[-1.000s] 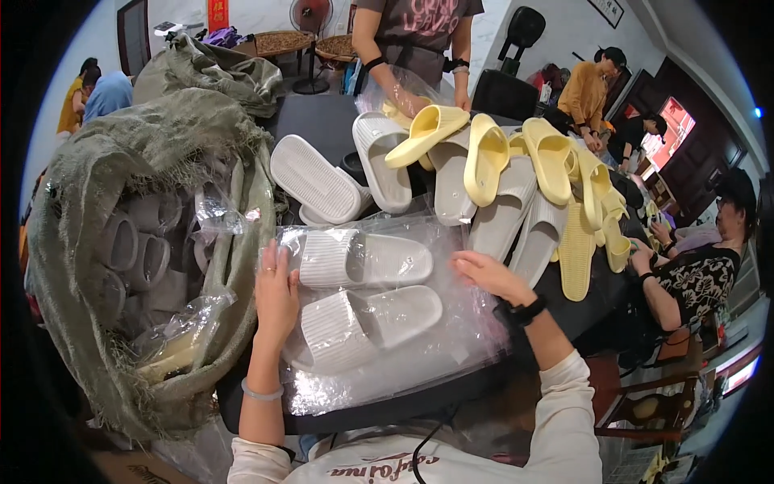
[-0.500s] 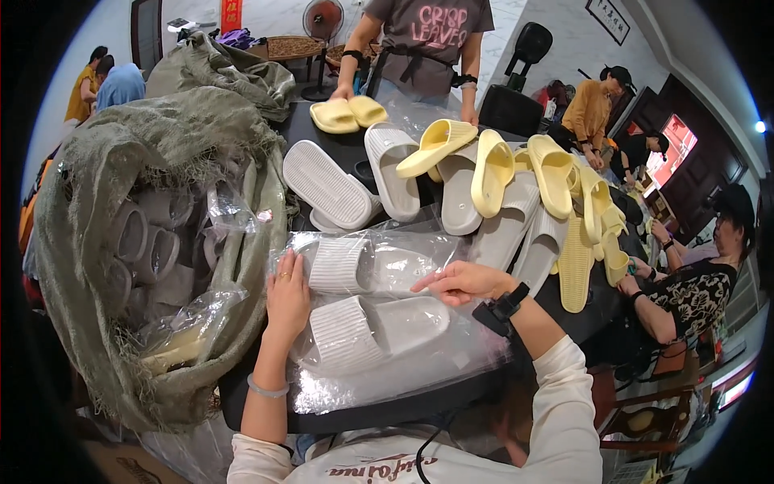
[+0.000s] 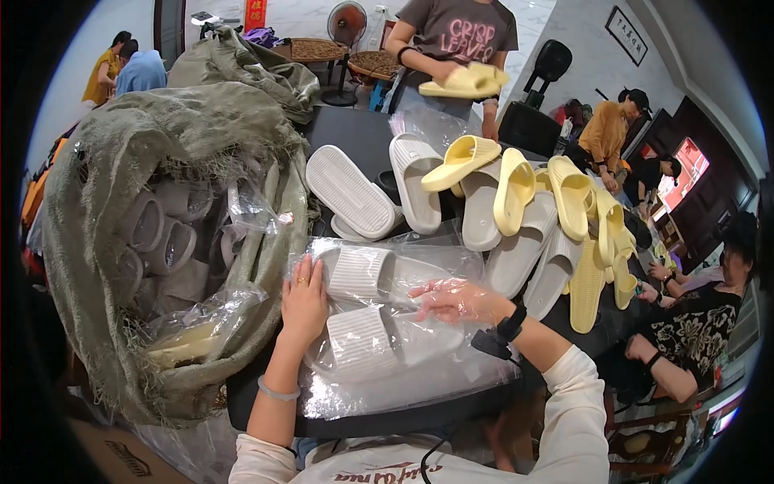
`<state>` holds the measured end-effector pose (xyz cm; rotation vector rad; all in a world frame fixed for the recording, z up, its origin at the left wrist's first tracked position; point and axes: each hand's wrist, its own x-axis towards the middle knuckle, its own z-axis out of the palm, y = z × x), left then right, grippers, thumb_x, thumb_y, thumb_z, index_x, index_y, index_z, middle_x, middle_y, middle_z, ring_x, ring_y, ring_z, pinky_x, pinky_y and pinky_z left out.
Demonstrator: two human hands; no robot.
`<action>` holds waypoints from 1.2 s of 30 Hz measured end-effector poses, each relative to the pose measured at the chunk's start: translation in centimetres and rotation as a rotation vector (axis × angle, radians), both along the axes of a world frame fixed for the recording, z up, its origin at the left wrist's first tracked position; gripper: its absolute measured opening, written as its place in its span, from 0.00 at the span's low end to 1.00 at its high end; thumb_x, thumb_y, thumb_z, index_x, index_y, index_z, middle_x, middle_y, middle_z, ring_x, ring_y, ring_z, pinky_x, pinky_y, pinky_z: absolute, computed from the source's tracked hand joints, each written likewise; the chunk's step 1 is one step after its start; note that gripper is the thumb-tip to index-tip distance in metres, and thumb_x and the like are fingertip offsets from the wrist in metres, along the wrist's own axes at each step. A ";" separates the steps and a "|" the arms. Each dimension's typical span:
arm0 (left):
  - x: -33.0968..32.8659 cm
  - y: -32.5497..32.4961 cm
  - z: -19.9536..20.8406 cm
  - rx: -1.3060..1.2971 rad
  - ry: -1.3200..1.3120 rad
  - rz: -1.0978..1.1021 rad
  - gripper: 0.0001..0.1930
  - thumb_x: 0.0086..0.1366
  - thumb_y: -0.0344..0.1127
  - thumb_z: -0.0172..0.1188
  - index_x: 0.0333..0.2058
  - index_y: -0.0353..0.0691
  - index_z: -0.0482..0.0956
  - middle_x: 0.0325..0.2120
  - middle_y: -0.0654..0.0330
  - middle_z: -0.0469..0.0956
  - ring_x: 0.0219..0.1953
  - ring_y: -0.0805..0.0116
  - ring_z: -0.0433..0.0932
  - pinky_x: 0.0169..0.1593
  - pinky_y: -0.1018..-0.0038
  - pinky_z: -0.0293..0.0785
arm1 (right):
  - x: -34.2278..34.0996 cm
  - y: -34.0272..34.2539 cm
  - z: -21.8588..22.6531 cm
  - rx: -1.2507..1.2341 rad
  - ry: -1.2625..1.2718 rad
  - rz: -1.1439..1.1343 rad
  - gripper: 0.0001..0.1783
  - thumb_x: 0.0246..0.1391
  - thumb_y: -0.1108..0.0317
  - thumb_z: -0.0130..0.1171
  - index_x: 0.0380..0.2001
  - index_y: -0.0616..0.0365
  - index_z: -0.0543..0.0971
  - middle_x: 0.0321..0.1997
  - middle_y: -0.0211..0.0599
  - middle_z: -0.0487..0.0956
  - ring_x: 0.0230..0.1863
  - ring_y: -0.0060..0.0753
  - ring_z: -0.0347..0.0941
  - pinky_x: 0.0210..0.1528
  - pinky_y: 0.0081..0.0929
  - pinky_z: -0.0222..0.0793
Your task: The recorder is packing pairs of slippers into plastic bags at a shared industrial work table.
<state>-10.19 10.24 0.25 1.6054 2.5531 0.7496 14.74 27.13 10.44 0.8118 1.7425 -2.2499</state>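
Two light-grey slippers lie side by side inside clear plastic at the table's near edge, an upper slipper (image 3: 359,273) and a lower slipper (image 3: 363,343). My left hand (image 3: 305,298) rests on the left end of the clear plastic bag (image 3: 339,395), fingers stretched out beside the slippers' toe ends. Over the heel ends, my right hand (image 3: 463,302) has its fingers closed on the bag's film, and shiny plastic covers part of that hand. Its fingertips point left, toward the upper slipper.
At left, a large woven sack (image 3: 72,266) holds grey slippers. Loose grey slippers (image 3: 351,189) and yellow slippers (image 3: 516,189) lie beyond the bag and to its right. Across the table, a person (image 3: 463,48) holds yellow slippers; another person (image 3: 693,323) sits at right.
My right hand has gone from pointing above the bag to gripping its film. My left hand stays on the bag. The person opposite has lifted the yellow slippers off the table.
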 end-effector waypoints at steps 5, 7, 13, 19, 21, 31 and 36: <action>0.3 0.2 0.6 -0.012 -0.019 -0.004 0.26 0.64 0.35 0.47 0.62 0.42 0.58 0.64 0.49 0.52 0.64 0.51 0.55 0.62 0.52 0.54 | -2.6 -1.0 -4.1 1.050 0.251 0.366 0.26 0.55 0.56 0.57 0.52 0.59 0.69 0.49 0.38 0.69 0.36 0.31 0.68 0.37 0.26 0.68; 0.3 0.4 0.5 -0.028 -0.024 -0.001 0.27 0.64 0.34 0.48 0.62 0.40 0.57 0.64 0.47 0.51 0.64 0.49 0.55 0.62 0.53 0.55 | -3.3 -1.3 -5.6 1.214 0.313 0.371 0.25 0.53 0.57 0.58 0.50 0.58 0.71 0.50 0.40 0.66 0.39 0.37 0.69 0.39 0.31 0.69; 0.0 0.4 2.4 0.225 -0.068 0.176 0.25 0.63 0.34 0.50 0.58 0.33 0.61 0.57 0.44 0.62 0.58 0.47 0.63 0.55 0.58 0.63 | -5.4 -1.7 -7.7 1.424 0.225 0.336 0.15 0.45 0.68 0.60 0.36 0.62 0.71 0.42 0.49 0.66 0.39 0.57 0.69 0.38 0.47 0.68; -0.1 -0.3 5.0 -0.017 -0.340 0.374 0.16 0.67 0.45 0.49 0.40 0.37 0.74 0.30 0.45 0.78 0.36 0.44 0.77 0.39 0.54 0.70 | -4.9 -2.7 -5.7 1.419 0.344 0.183 0.09 0.44 0.68 0.59 0.27 0.62 0.74 0.40 0.43 0.70 0.35 0.53 0.70 0.36 0.47 0.68; -0.1 -0.6 4.6 0.098 -0.371 0.339 0.16 0.67 0.46 0.49 0.37 0.36 0.74 0.28 0.44 0.78 0.34 0.43 0.77 0.38 0.54 0.70 | -4.4 -2.8 -5.0 1.431 0.332 0.178 0.08 0.44 0.68 0.58 0.27 0.61 0.74 0.41 0.43 0.70 0.35 0.53 0.70 0.36 0.46 0.68; -1.6 -1.0 3.1 0.167 -0.339 0.369 0.19 0.67 0.48 0.47 0.33 0.35 0.69 0.27 0.44 0.78 0.34 0.43 0.76 0.38 0.54 0.68 | 8.1 -3.1 1.5 1.602 -0.044 -0.028 0.15 0.39 0.73 0.57 0.35 0.58 0.80 0.40 0.47 0.76 0.42 0.54 0.73 0.41 0.39 0.70; 0.0 -0.5 4.5 0.014 -0.288 0.347 0.18 0.68 0.48 0.47 0.35 0.35 0.68 0.28 0.45 0.78 0.34 0.44 0.77 0.39 0.54 0.69 | 15.6 -2.4 4.0 1.603 0.015 -0.532 0.20 0.42 0.81 0.53 0.43 0.61 0.78 0.52 0.50 0.73 0.53 0.52 0.69 0.52 0.32 0.66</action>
